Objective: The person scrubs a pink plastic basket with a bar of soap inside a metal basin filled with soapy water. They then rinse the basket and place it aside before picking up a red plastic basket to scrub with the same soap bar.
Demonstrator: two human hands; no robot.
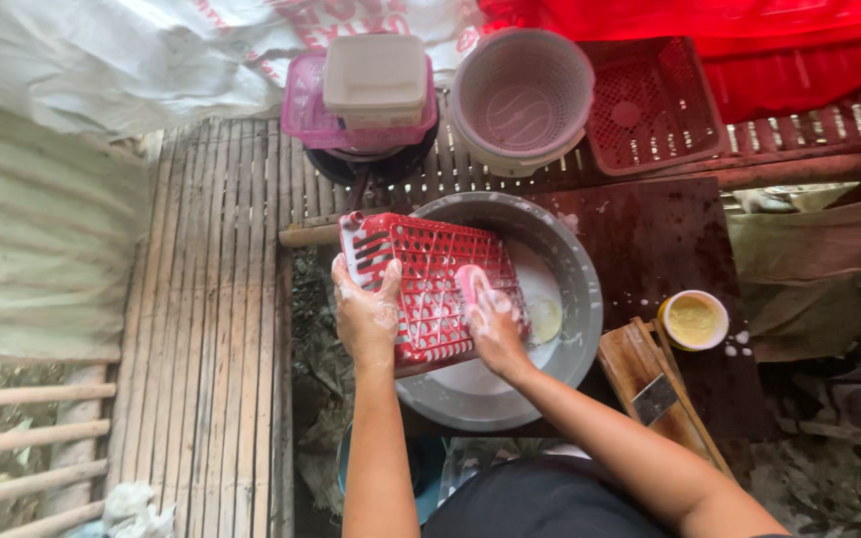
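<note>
Bamboo slats (211,299) form the surface, with a grey metal basin (575,299) of soapy water set low beside them. Over it tilts a red plastic basket (430,284). Left hand (369,311) grips its edge; right hand (495,321) closes on a pink sponge (470,284), scrubbing the mesh. Rinsing seems next, needing a turn.
</note>
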